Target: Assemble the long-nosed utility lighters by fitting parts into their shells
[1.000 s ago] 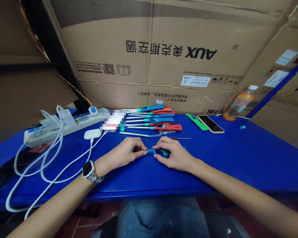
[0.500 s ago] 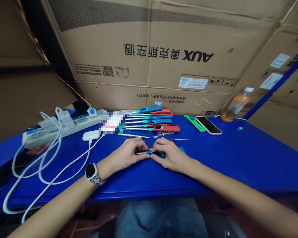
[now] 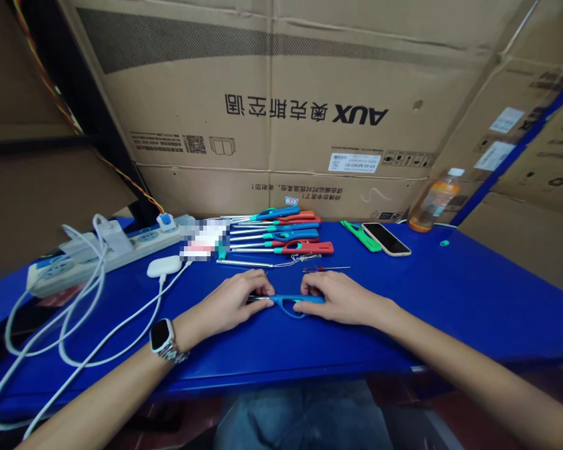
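Observation:
Between my two hands lies a blue long-necked gas lighter, its metal tube pointing left and its trigger loop toward me. My left hand pinches the lighter where the tube meets the handle, hiding most of the tube. Around the handle's right end my right hand is closed. Just beyond my right hand lies a small screwdriver with a dark red handle. A loose metal tube with thin white wires rests behind my left hand. Several red and blue lighters lie in a row farther back.
At the left are a power strip, white cables and a white case. A green lighter shell, a phone and an orange drink bottle stand or lie at the back right. Cardboard walls the rear.
My right hand has slid rightward along the lighter to its handle end, leaving the middle and trigger loop in sight. The view has shifted slightly.

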Action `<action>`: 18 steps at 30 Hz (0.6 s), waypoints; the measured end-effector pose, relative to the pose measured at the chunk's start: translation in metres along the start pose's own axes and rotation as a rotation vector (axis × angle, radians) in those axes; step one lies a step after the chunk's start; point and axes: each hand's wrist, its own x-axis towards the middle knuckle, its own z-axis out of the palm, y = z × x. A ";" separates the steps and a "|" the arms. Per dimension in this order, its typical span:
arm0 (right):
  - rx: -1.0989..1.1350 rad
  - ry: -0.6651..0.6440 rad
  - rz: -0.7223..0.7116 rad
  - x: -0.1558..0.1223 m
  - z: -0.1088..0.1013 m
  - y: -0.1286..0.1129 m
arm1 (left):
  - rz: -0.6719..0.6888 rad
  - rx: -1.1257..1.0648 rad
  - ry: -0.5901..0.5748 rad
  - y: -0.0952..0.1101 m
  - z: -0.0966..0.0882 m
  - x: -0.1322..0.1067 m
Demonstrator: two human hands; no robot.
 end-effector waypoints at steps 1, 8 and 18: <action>-0.004 -0.004 -0.012 -0.002 0.000 -0.001 | 0.005 -0.008 0.002 0.000 0.000 -0.001; -0.122 0.058 -0.063 -0.004 0.004 -0.008 | 0.101 -0.003 0.076 -0.002 -0.002 -0.003; -0.237 0.163 -0.141 0.000 0.012 -0.009 | 0.248 0.191 0.155 -0.001 -0.006 -0.004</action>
